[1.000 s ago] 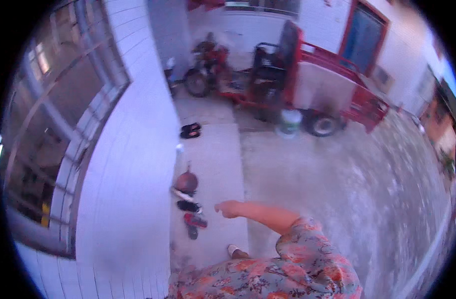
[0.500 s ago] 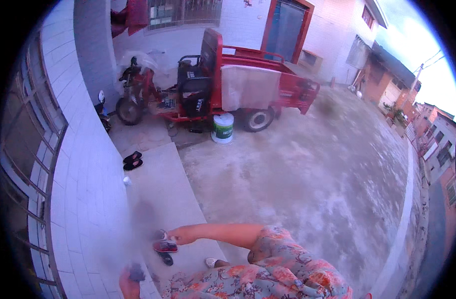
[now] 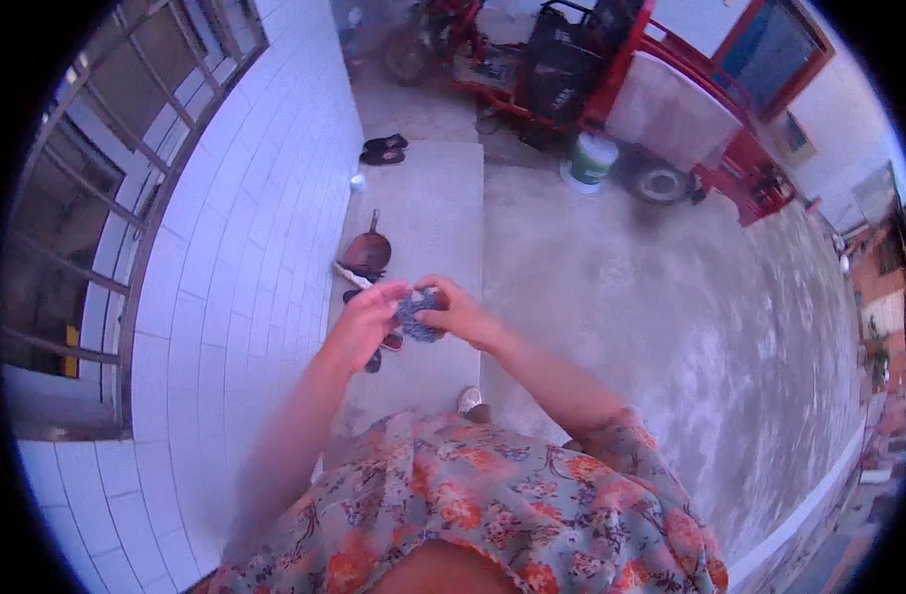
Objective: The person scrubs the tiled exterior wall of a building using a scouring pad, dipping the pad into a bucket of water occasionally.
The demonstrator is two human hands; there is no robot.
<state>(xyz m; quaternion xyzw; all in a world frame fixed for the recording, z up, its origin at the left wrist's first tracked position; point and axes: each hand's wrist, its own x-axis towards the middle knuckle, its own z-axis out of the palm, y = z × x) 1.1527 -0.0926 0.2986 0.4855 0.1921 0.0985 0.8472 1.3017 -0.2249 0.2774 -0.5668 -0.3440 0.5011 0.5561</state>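
In front of my body, my right hand (image 3: 456, 312) is closed around a dark grey-blue, rough-looking clump like a scouring pad (image 3: 418, 315). My left hand (image 3: 374, 315) is at the pad's left side with its fingers stretched out, and whether it touches the pad is hard to tell. Below and beyond the hands, a brown round pan (image 3: 367, 254) with a short handle rests against the tiled wall. A whitish shoe (image 3: 355, 276) sits beside it. Dark slippers (image 3: 374, 361) lie under my hands, partly hidden by them.
A white tiled wall (image 3: 245, 297) with a barred window runs along my left. Farther off are black slippers (image 3: 383, 150), a small white cup-like thing (image 3: 358, 183), a white and green bucket (image 3: 591, 161) and a red cargo tricycle (image 3: 572, 79). A paved step (image 3: 438, 208) edges the concrete yard.
My right hand has come up from beside the shoes and now grips the pad. My left hand has moved in from the lower left, where it held a dark lump. The view has turned.
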